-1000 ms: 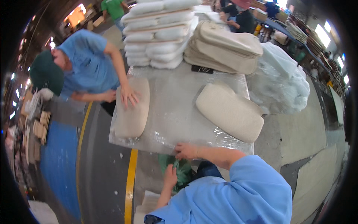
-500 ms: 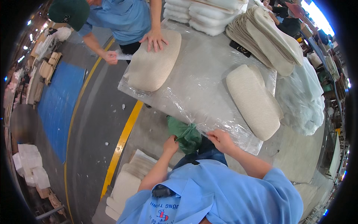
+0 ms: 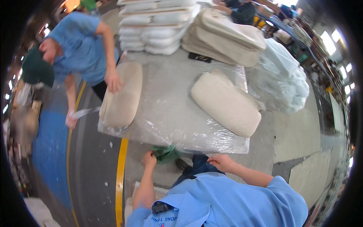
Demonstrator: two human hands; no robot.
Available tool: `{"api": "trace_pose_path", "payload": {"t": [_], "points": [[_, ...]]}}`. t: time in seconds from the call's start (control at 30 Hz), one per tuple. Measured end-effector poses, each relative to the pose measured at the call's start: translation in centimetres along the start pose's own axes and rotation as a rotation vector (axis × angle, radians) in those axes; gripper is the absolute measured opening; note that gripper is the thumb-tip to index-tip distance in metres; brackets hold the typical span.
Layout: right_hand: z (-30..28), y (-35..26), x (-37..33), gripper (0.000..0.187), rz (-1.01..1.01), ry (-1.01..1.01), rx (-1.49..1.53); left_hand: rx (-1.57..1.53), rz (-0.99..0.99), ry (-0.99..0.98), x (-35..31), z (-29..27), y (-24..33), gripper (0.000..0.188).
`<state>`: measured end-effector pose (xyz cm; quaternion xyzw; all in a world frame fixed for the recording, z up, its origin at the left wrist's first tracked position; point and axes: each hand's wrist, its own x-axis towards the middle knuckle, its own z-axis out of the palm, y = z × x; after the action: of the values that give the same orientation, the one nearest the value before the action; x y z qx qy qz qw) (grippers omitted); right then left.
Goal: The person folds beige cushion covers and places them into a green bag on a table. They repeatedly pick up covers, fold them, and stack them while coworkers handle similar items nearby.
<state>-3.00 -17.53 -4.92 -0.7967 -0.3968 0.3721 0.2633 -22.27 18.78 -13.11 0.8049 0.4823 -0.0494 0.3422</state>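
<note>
At the near edge of the table (image 3: 162, 109), which is wrapped in clear film, hangs a green mesh-like bag (image 3: 166, 154). My left hand (image 3: 150, 159) is closed on the bag's left side. To the right of the bag, my right hand (image 3: 222, 162) is held low in front of my body, its fingers curled together; whatever they may hold is too small to make out. A beige fabric-covered cushion (image 3: 228, 104) lies on the right half of the table, a second piece partly under it. Another beige cushion (image 3: 124, 94) is at the left edge.
Across the left corner, a co-worker (image 3: 81, 49) presses one hand on the left cushion and pulls a whitish strip. White padded pieces (image 3: 155, 28) and beige covers (image 3: 227, 36) are stacked at the back. A large clear plastic bag (image 3: 280, 79) bulges at the right.
My view has shifted, and the table sits differently in it. My right hand has come away from the bag's tied top. The co-worker's strip hand has moved outward from the cushion.
</note>
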Motion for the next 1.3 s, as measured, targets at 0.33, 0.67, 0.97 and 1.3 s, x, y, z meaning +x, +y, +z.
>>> {"api": "trace_pose_path", "payload": {"t": [0.33, 0.67, 0.97, 1.3], "points": [[-8.4, 5.8, -6.3, 0.026, 0.236, 0.338, 0.212, -0.436, -0.059, 0.418, -4.2, 0.1, 4.2, 0.038], [-29.0, 18.9, -0.2, 0.072, 0.337, 0.737, 0.028, -1.032, -0.185, -0.586, -8.0, 14.1, 26.8, 0.053], [-27.4, 20.6, 3.6, 0.073, 0.358, 0.243, 0.350, -1.278, -0.376, -0.377, -8.0, 19.8, 38.2, 0.075], [-16.2, 18.8, -3.6, 0.053, 0.204, -0.199, 0.639, -0.555, 0.134, -0.467, -9.4, 7.0, 41.0, 0.068]]}}
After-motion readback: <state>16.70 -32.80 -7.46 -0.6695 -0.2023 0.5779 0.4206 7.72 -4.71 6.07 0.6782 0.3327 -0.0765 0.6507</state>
